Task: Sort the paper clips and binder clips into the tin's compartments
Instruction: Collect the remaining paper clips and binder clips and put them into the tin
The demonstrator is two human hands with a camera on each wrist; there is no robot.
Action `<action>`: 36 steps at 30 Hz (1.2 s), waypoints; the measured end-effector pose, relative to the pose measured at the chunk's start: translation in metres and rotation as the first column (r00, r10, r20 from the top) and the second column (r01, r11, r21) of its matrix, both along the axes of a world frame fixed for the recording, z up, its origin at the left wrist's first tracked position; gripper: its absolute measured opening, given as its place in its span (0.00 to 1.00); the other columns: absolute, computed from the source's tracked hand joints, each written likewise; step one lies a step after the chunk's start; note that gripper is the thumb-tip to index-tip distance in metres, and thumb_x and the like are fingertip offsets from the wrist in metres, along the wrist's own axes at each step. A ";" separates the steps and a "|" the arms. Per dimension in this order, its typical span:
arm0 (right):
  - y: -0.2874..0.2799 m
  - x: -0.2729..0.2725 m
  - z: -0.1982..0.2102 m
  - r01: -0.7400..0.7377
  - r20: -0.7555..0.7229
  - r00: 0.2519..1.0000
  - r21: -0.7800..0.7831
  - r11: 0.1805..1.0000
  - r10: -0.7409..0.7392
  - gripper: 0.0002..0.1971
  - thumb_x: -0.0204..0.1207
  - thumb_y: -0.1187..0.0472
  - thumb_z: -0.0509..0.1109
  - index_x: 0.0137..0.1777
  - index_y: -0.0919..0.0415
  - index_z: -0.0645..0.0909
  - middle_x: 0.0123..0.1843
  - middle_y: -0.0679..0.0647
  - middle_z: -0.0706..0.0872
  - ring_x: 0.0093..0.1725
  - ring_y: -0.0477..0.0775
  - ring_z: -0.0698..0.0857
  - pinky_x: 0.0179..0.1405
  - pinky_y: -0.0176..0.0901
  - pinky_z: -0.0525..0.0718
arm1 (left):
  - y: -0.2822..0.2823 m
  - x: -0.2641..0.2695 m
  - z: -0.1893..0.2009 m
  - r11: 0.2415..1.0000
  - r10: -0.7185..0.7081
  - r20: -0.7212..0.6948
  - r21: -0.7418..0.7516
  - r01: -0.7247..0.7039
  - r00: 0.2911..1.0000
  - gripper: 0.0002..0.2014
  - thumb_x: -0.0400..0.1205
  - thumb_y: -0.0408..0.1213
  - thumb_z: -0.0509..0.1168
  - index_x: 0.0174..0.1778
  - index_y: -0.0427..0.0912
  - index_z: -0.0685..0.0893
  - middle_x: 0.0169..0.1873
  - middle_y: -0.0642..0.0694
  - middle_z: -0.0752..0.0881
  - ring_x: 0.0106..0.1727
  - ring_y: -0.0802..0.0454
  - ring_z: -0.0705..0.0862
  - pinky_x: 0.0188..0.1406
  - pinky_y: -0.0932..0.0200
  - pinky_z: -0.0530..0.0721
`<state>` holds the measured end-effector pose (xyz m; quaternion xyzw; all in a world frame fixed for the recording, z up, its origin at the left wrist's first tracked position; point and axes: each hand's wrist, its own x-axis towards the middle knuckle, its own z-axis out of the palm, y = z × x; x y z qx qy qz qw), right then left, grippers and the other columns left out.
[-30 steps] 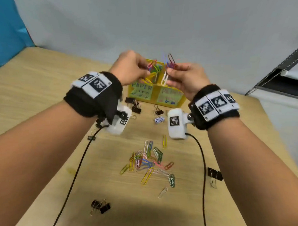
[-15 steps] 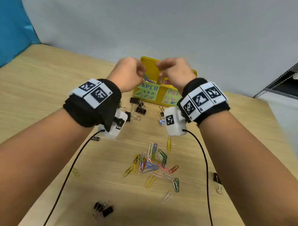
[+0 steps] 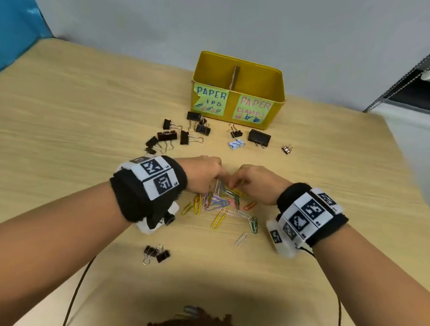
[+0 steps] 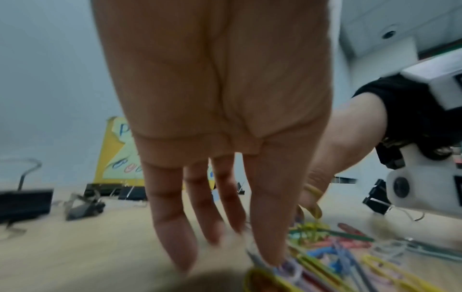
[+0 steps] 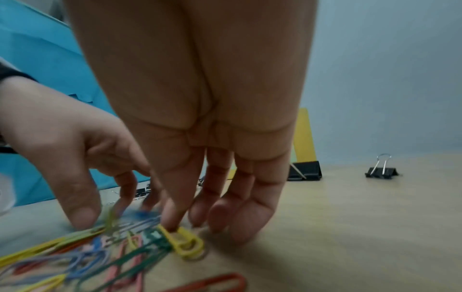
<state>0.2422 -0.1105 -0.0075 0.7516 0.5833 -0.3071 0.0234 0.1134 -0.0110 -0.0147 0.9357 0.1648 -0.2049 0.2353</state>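
Note:
The yellow tin stands at the back of the table, a divider splitting it into a left part labelled paper clips and a right part labelled paper clamps. A heap of coloured paper clips lies in the middle. Both hands are at its far edge. My left hand has straight fingers with their tips down on the clips and the table, holding nothing. My right hand points down too, its index finger and thumb pinching the end of a yellow paper clip.
Several black binder clips lie in front of the tin, with a large one, a blue-white one and a small one. Two more binder clips and a silver paper clip lie nearer me. Wrist cables trail off the front edge.
Both hands have come back from above the tin, where they held bunches of paper clips, down to the heap on the table. Those bunches are gone from the hands.

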 end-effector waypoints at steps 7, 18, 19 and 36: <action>-0.054 -0.002 0.004 0.126 0.079 0.989 -0.034 0.991 -0.123 0.39 0.61 0.49 0.79 0.73 0.54 0.69 0.65 0.55 0.72 0.61 0.55 0.77 0.61 0.43 0.78 | 0.002 -0.040 0.005 0.993 0.111 -0.119 -0.019 -0.114 0.987 0.38 0.73 0.26 0.64 0.76 0.60 0.62 0.68 0.49 0.66 0.70 0.47 0.68 0.70 0.47 0.76; -0.030 -0.026 -0.018 0.232 -0.025 0.972 0.169 0.958 -0.232 0.23 0.70 0.60 0.74 0.66 0.61 0.77 0.63 0.61 0.79 0.63 0.58 0.79 0.61 0.41 0.75 | -0.017 -0.016 -0.011 0.987 0.132 0.066 0.086 -0.138 0.989 0.28 0.68 0.38 0.75 0.64 0.46 0.76 0.59 0.45 0.73 0.61 0.49 0.73 0.61 0.53 0.78; -0.030 -0.026 -0.018 0.233 -0.031 0.972 0.159 0.959 -0.231 0.27 0.69 0.56 0.75 0.68 0.60 0.75 0.64 0.60 0.77 0.64 0.58 0.78 0.63 0.43 0.75 | -0.014 -0.017 -0.012 0.984 0.146 0.074 0.087 -0.152 0.987 0.27 0.68 0.38 0.76 0.63 0.47 0.77 0.58 0.46 0.72 0.62 0.49 0.71 0.63 0.51 0.78; -0.012 -0.025 -0.019 0.220 -0.218 0.958 0.143 0.965 -0.186 0.12 0.73 0.70 0.71 0.57 0.67 0.83 0.46 0.58 0.84 0.33 0.50 0.86 0.32 0.30 0.83 | -0.012 -0.021 -0.015 0.972 0.228 0.081 0.034 -0.231 0.970 0.14 0.76 0.38 0.69 0.57 0.39 0.82 0.45 0.47 0.78 0.49 0.50 0.77 0.46 0.60 0.72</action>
